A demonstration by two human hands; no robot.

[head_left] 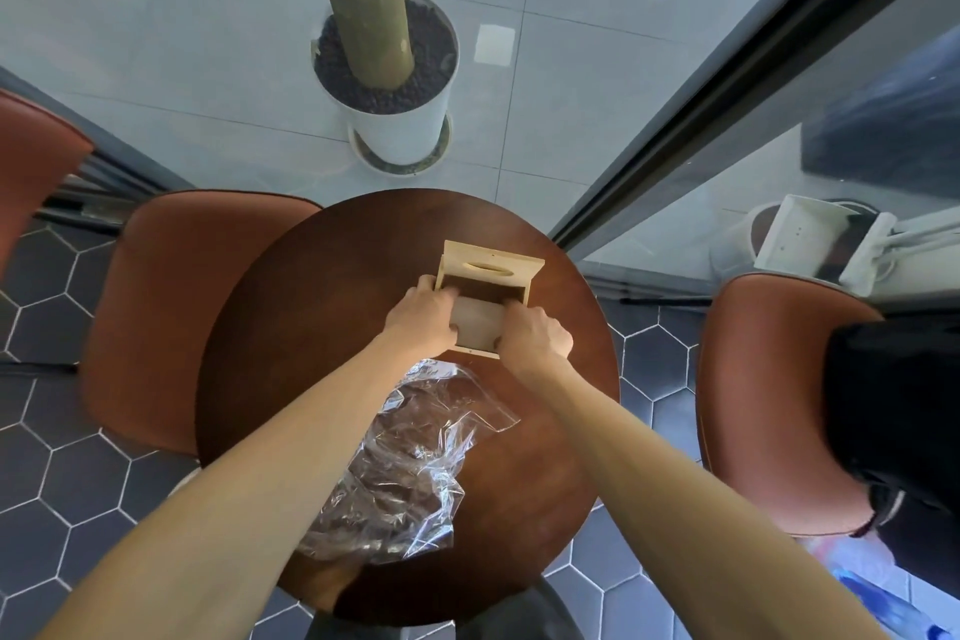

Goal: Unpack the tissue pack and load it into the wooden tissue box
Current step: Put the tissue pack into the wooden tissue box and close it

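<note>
Both hands, left hand (426,314) and right hand (535,335), grasp the tissue stack (478,322) by its sides, holding it level and half inside the open wooden tissue box (491,270) on the round table (291,306), while the empty plastic wrapper (410,462) lies clear behind.

Hands (483,327) cover wooden tissue box (488,286) near corners; box interior dark, contents unclear; forearms cut by bottom edge.

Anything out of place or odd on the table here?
Only the crumpled clear wrapper lying loose on the round table, near the person. Both hands hold the wooden tissue box, which looks intact.
</note>
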